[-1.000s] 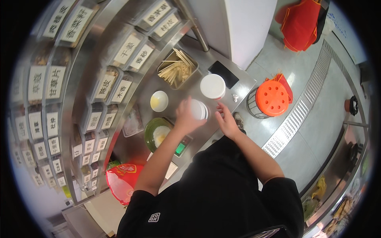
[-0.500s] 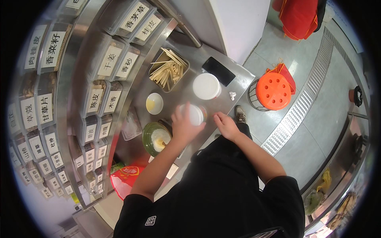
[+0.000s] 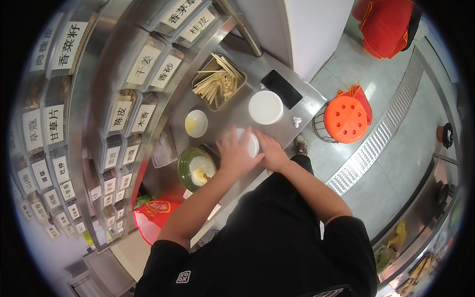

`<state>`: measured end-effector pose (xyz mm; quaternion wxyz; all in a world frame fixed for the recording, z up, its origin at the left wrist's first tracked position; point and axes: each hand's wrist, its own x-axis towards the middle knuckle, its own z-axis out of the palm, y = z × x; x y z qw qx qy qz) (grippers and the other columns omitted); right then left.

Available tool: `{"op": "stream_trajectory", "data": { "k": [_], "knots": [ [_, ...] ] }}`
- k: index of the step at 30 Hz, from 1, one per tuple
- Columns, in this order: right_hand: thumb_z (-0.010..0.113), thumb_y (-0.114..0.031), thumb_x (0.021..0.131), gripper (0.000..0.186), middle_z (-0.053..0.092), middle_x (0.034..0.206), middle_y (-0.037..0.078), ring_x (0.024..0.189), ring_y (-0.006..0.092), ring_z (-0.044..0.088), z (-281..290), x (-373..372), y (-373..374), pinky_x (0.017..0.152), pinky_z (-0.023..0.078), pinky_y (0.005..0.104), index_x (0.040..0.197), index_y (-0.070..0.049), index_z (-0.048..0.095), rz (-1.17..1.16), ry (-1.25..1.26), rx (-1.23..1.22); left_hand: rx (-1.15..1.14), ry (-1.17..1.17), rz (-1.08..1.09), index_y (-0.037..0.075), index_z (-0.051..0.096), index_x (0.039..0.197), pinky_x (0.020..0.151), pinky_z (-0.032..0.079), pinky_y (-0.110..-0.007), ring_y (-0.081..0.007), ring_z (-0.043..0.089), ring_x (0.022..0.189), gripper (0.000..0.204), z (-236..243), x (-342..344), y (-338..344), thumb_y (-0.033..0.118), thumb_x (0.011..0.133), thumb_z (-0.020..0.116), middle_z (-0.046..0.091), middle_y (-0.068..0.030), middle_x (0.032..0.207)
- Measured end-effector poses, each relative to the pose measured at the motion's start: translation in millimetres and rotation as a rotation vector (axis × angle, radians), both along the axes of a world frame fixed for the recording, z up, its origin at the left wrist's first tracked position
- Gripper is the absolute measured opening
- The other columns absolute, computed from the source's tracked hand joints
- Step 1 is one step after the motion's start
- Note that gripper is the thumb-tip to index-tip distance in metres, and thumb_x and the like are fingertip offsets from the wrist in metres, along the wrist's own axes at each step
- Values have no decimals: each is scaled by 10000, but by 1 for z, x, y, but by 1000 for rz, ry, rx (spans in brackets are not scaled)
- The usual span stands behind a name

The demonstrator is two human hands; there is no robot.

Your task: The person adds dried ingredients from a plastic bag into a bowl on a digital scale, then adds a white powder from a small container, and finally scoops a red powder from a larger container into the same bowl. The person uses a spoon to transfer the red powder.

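A round white-lidded tub (image 3: 253, 144) stands on the steel counter, between my two hands and partly hidden by them. My left hand (image 3: 234, 152), a little blurred, lies over the tub's left side, its fingers curved across the lid. Against the opposite side, my right hand (image 3: 272, 152) has its fingers closed round the rim. Another tub with a white lid (image 3: 265, 107) stands just beyond. Left of my hands are a small white bowl (image 3: 196, 123) with something yellow in it and a green bowl (image 3: 186, 171) holding white powder and a yellow lump.
A metal tray (image 3: 241, 89) of wooden sticks and a black phone (image 3: 282, 89) lie at the counter's far side. Shelves of labelled spice boxes (image 3: 118, 116) rise on the left. An orange stool (image 3: 346, 120) stands on the floor beyond the counter's right edge.
My right hand has moved left from the counter's edge onto the tub. My left hand stays on the tub, its fingers now farther across the lid. The view has shifted slightly.
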<state>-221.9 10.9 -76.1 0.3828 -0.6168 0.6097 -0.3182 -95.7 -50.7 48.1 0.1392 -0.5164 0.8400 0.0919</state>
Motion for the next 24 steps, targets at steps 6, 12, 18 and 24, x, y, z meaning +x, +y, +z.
{"op": "stream_trajectory", "data": {
  "k": [6,12,18,24],
  "knots": [
    [760,-152,769,938,492,1485,196,1350,395,488,7,-17,-5,1114,408,484,1575,-43,292,86,86,46,25,59,-10,217,335,1581,1108,283,-725,-519,240,1461,997,-5,5,-1,579,770,788,232,-226,1629],
    [716,-165,874,792,524,1432,199,1330,344,514,29,-17,15,1096,438,441,1556,-35,336,-52,-235,131,-32,245,-64,173,319,1589,1120,314,-676,-520,276,1452,916,-19,24,-3,490,846,750,271,-255,1614],
    [671,-307,964,649,607,1327,187,1234,294,574,34,5,17,1057,460,402,1485,-2,433,-183,-661,166,137,564,271,-26,322,1541,1092,444,-449,-440,559,1284,701,-36,62,-9,263,968,606,549,-300,1417],
    [645,-370,978,664,590,1386,181,1258,271,577,6,21,21,1077,444,376,1492,-8,433,-314,-991,338,491,882,620,-29,497,1410,960,508,-342,-166,648,1109,530,-69,95,45,328,1031,594,675,-122,1237]
  ]
}}
